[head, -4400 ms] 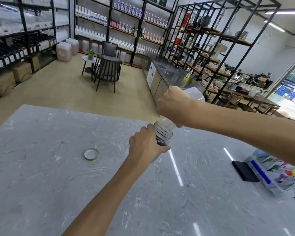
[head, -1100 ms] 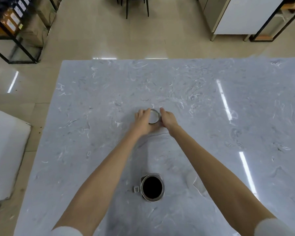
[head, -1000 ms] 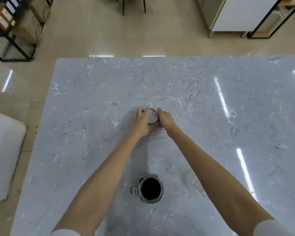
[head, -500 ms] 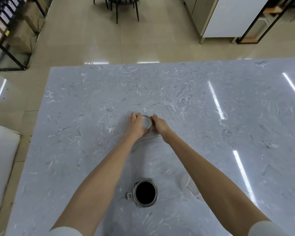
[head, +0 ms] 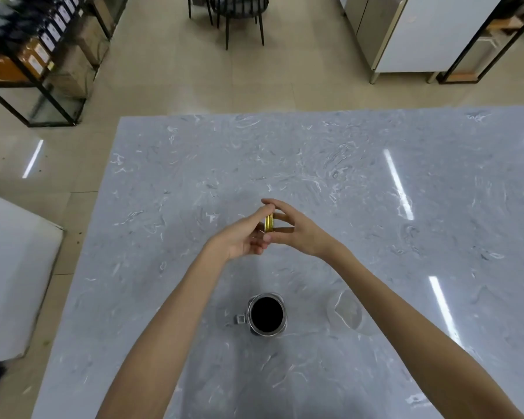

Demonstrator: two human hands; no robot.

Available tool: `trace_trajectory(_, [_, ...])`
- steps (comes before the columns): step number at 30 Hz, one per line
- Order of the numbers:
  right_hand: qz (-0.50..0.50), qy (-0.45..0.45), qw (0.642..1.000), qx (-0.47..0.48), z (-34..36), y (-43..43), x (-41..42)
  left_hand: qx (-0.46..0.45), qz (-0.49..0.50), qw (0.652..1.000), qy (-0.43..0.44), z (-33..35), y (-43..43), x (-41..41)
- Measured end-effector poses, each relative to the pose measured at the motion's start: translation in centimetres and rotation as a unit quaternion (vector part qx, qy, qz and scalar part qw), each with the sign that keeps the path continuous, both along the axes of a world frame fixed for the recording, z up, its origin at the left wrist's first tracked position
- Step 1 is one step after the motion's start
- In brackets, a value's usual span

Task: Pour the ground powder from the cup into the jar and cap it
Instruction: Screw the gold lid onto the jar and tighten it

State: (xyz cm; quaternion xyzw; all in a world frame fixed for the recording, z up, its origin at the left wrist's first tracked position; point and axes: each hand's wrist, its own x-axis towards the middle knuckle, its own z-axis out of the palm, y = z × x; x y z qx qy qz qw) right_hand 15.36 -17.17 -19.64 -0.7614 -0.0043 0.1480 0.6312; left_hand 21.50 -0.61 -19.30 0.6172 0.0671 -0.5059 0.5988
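An open glass jar (head: pixel 266 315) stands upright on the grey marble table (head: pixel 375 182), dark powder filling it. To its right rests a clear plastic cup (head: pixel 345 313), partly behind my right forearm. Above the table, beyond the jar, my left hand (head: pixel 239 237) and my right hand (head: pixel 297 232) together hold a gold metal lid (head: pixel 269 222) turned on edge, pinched between the fingers of both.
The table's far edge and left edge border a beige tiled floor. A white surface (head: pixel 9 267) lies at the left. Black shelving (head: pixel 43 55), a dark chair (head: pixel 239 13) and a white cabinet (head: pixel 421 34) stand beyond the table.
Both hands have lifted the lid off the table and tipped it onto its edge; half a second ago it lay flat under the fingertips. The jar and cup stay put.
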Motion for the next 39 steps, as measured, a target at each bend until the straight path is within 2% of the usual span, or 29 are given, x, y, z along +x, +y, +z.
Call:
trace_trajectory(3, [-0.008, -0.033, 0.999, 0.018, 1.8, 2.0, -3.8, -0.013, -0.012, 0.999, -0.034, 2.1, 2.2, -4.5])
trace_trajectory(5, [-0.023, -0.043, 0.998, 0.030, 2.5, 3.0, -6.2, 0.012, -0.021, 0.996, -0.083, 3.1, 3.7, -7.4])
trace_trajectory(7, [-0.092, -0.007, 0.990, 0.103, 2.7, 3.3, -8.2, 0.050, -0.017, 0.990, -0.132, 3.5, 5.0, -10.1])
trace_trajectory(8, [-0.146, 0.030, 0.969, 0.195, 2.7, 3.3, -9.2, 0.057, 0.008, 0.986, -0.159, 3.5, 5.6, -11.4])
trace_trajectory(10, [-0.226, 0.097, 0.872, 0.423, 2.1, 2.8, -11.2, 0.103, 0.061, 0.962, -0.247, 2.4, 7.4, -13.5])
trace_trajectory(11, [-0.250, 0.111, 0.825, 0.495, 1.7, 2.6, -12.4, 0.141, 0.058, 0.943, -0.296, 1.6, 8.4, -14.4])
trace_trajectory(12, [-0.266, 0.118, 0.800, 0.525, 1.2, 2.6, -13.4, 0.167, 0.032, 0.928, -0.331, 0.8, 9.3, -15.3])
trace_trajectory(13, [-0.276, 0.120, 0.795, 0.527, 0.7, 2.9, -14.4, 0.173, 0.000, 0.921, -0.348, -0.1, 10.0, -16.0])
trace_trajectory(15, [-0.293, 0.121, 0.800, 0.509, -0.2, 4.1, -15.6, 0.134, -0.051, 0.929, -0.341, -1.8, 10.5, -17.4])
trace_trajectory(18, [-0.336, 0.117, 0.778, 0.517, -0.6, 5.9, -16.3, 0.094, -0.072, 0.931, -0.346, -3.9, 9.4, -18.0])
trace_trajectory(21, [-0.363, 0.111, 0.762, 0.525, -1.0, 6.8, -16.4, 0.097, -0.070, 0.909, -0.400, -5.3, 8.1, -17.7])
trace_trajectory(23, [-0.366, 0.105, 0.766, 0.519, -1.5, 6.8, -16.5, 0.119, -0.059, 0.883, -0.451, -5.7, 7.6, -17.6])
trace_trajectory(25, [-0.350, 0.083, 0.803, 0.476, -1.6, 6.4, -16.5, 0.119, -0.031, 0.869, -0.480, -6.1, 7.4, -17.5])
trace_trajectory(26, [-0.329, 0.067, 0.847, 0.412, -1.5, 6.1, -16.5, 0.113, -0.021, 0.867, -0.485, -6.2, 7.4, -17.5])
trace_trajectory(28, [-0.250, 0.017, 0.955, 0.159, -0.5, 5.4, -16.2, 0.107, -0.016, 0.865, -0.491, -6.8, 7.5, -17.4])
trace_trajectory(29, [-0.197, -0.023, 0.980, 0.004, -0.1, 5.2, -16.0, 0.111, -0.020, 0.864, -0.491, -7.2, 7.5, -17.4])
trace_trajectory(30, [-0.134, -0.063, 0.979, -0.138, 0.3, 5.0, -15.6, 0.116, -0.025, 0.865, -0.488, -7.5, 7.6, -17.5])
trace_trajectory(32, [-0.001, -0.124, 0.932, -0.341, 1.1, 5.5, -14.8, 0.109, -0.024, 0.870, -0.480, -7.9, 7.7, -17.6])
trace_trajectory(35, [0.111, -0.148, 0.877, -0.443, 2.2, 7.0, -13.4, 0.113, -0.025, 0.871, -0.477, -8.2, 7.5, -17.3])
trace_trajectory(39, [0.174, -0.151, 0.831, -0.506, 2.7, 7.7, -12.2, 0.115, -0.016, 0.875, -0.471, -8.7, 7.3, -17.1])
